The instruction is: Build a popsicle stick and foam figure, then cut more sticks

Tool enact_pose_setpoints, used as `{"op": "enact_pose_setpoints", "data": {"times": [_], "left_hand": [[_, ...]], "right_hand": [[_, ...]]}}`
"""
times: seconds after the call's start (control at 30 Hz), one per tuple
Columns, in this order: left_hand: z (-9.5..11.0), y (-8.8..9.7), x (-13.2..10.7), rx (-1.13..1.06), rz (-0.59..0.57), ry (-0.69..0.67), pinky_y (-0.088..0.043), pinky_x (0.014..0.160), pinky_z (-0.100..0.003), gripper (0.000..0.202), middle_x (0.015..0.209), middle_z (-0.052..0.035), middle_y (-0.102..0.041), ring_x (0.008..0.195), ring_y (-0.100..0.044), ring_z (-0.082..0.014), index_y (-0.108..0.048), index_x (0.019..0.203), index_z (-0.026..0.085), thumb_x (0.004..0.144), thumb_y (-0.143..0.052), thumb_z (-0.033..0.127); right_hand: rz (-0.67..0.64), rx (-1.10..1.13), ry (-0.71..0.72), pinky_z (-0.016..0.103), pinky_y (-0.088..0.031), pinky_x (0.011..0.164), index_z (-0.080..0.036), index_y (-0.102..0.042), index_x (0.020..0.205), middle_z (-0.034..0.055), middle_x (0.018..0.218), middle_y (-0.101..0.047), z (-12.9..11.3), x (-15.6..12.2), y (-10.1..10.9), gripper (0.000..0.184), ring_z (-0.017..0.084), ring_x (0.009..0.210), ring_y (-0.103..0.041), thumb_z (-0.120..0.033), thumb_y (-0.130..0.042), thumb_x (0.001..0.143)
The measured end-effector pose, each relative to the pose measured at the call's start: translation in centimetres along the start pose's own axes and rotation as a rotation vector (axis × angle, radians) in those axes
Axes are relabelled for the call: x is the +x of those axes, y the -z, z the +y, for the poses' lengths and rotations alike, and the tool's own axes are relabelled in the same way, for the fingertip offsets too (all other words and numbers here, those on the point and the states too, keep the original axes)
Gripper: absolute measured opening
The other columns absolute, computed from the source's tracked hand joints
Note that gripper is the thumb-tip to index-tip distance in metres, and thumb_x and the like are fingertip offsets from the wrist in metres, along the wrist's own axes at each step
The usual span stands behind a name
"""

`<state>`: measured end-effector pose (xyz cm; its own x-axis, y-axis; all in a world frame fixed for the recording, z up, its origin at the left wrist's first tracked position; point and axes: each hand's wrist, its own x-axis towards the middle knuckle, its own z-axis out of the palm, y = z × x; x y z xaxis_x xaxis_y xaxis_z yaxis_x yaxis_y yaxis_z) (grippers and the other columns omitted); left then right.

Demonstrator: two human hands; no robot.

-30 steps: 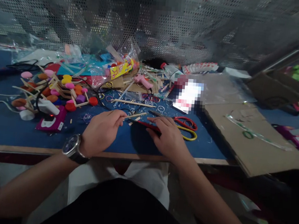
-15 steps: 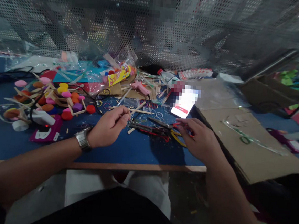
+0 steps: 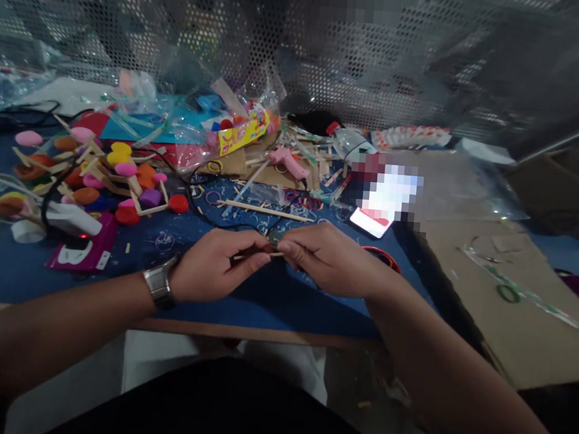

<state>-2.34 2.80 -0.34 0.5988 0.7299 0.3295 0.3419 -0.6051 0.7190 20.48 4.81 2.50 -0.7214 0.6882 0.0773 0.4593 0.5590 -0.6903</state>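
Over the front of the blue table, my left hand (image 3: 225,264) pinches a thin wooden stick (image 3: 277,254) between thumb and fingers. My right hand (image 3: 334,257) meets it from the other side, its thumb and fingertips closed on the same stick. Only a short length of wood shows between the hands; the rest is covered by the fingers. Red looped handles (image 3: 385,257) stick out behind my right hand, which hides the tool they belong to. Just beyond the hands lies another long wooden stick (image 3: 267,210).
Wooden pieces with colourful round pads (image 3: 123,170) crowd the left, beside a purple device (image 3: 80,254). Behind are a pink glue gun (image 3: 290,162), a yellow-labelled packet (image 3: 243,132) and a bottle (image 3: 348,141). A lit phone (image 3: 377,214) and cardboard (image 3: 537,317) lie to the right.
My right hand has moved left, away from the yellow-handled tool, and joined my left hand at the stick. My left hand has shifted slightly right. The view has turned a little.
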Motion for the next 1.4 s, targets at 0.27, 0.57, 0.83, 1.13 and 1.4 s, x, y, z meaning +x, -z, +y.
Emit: {"op": "enact_pose_setpoints", "data": {"times": [0.27, 0.57, 0.83, 1.13, 1.4], "left_hand": [[-0.1, 0.3, 0.2, -0.166, -0.142, 0.043, -0.042, 0.06, -0.02, 0.033, 0.073, 0.0015, -0.068, 0.061, -0.058, -0.0099, -0.071, 0.096, 0.018, 0.108, -0.045, 0.034], [-0.1, 0.3, 0.5, -0.278, -0.174, 0.017, -0.045, 0.061, -0.02, 0.029, 0.064, 0.0038, -0.063, 0.056, -0.057, -0.0098, -0.072, 0.095, 0.019, 0.107, -0.047, 0.027], [0.2, 0.2, 0.4, -0.436, -0.174, 0.062, -0.049, 0.06, -0.023, 0.033, 0.073, -0.0017, -0.071, 0.059, -0.06, -0.0125, -0.076, 0.094, 0.021, 0.107, -0.048, 0.034], [0.6, -0.1, 0.1, -0.515, -0.119, 0.14, -0.051, 0.06, -0.025, 0.041, 0.07, -0.0026, -0.069, 0.058, -0.058, -0.0127, -0.076, 0.095, 0.021, 0.105, -0.05, 0.05], [-0.1, -0.1, 0.2, -0.534, 0.014, 0.209, -0.05, 0.066, -0.025, 0.027, 0.088, -0.0059, -0.072, 0.072, -0.06, -0.0129, -0.073, 0.098, 0.019, 0.102, -0.059, 0.041]], "right_hand": [[0.024, 0.193, 0.121, 0.021, -0.037, 0.06, -0.02, -0.054, 0.072, -0.0045, 0.064, -0.053, 0.7, -0.1, -1.1, 0.046, 0.008, 0.058, -0.049, -0.04, -0.038, 0.111], [0.007, 0.34, 0.173, 0.021, -0.043, 0.065, -0.021, -0.049, 0.073, -0.0016, 0.07, -0.058, 1.1, -0.6, -1.7, 0.043, 0.009, 0.066, -0.056, -0.033, -0.035, 0.112], [-0.009, 0.477, 0.17, 0.022, -0.042, 0.062, -0.022, -0.048, 0.07, -0.0034, 0.065, -0.054, 0.7, -0.6, -1.8, 0.045, 0.008, 0.061, -0.052, -0.036, -0.037, 0.112], [0.116, 0.551, 0.102, 0.025, -0.038, 0.056, -0.021, -0.049, 0.067, -0.0037, 0.062, -0.051, 0.8, -0.5, -2.2, 0.049, 0.009, 0.055, -0.044, -0.044, -0.042, 0.11], [0.346, 0.396, -0.015, 0.026, -0.038, 0.056, -0.02, -0.063, 0.082, -0.0015, 0.071, -0.059, 2.8, -0.6, -0.9, 0.033, 0.011, 0.06, -0.05, -0.043, -0.055, 0.104]]}}
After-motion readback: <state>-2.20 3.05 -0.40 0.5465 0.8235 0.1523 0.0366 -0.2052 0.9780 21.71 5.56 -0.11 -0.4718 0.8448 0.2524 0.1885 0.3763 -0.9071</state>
